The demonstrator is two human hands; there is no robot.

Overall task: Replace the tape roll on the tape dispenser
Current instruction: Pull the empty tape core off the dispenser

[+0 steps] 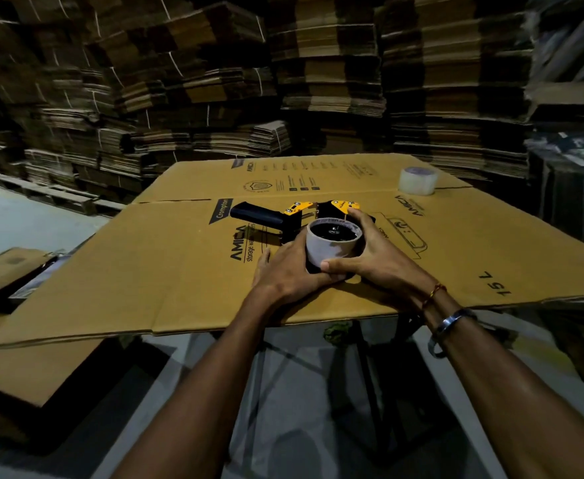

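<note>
Both hands, left hand (285,271) and right hand (375,257), clasped the mounted roll (332,245) on the tape dispenser (294,214); spare roll (417,180) at one o'clock.

bare cardboard sheet (166,271) left, spare tape roll (417,180) far right

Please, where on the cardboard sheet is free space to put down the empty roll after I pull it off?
The flattened cardboard sheet is bare to the right of the right hand, between the tape dispenser and the printed "15 L". Another bare patch lies left of the left hand, below the dispenser's handle. The centre is crowded. The far right corner holds the new tape roll.
</note>
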